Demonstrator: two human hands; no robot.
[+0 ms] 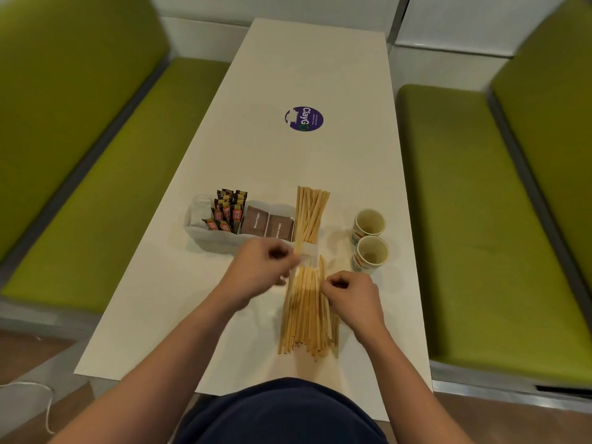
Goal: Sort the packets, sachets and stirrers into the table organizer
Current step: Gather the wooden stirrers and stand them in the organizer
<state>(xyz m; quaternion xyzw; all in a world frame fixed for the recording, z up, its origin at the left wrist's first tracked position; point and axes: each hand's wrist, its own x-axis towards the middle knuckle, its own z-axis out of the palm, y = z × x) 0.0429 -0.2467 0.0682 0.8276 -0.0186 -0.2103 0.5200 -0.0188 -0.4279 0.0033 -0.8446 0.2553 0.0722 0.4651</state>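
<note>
Stirrers [307, 312] lay loose at 6 o'clock of the table [179, 293], between our hands.
Our right hand [349, 294] pinched their 3 o'clock edge. Our left hand [261, 272] was blurred and curled at their far end; we could not tell its grip. It hid part of the organizer [208, 237] rim. Sorted stirrers [310, 214], sugar packets [266, 224] and sachets [227, 209] filled it. Paper cups [370, 238] stood at its 3 o'clock.

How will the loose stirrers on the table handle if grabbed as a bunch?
Stirrers: thin, straight sticks, so probably stiff and light. Lying loose with uneven ends, they may slip and fan apart in a slack grip.
</note>
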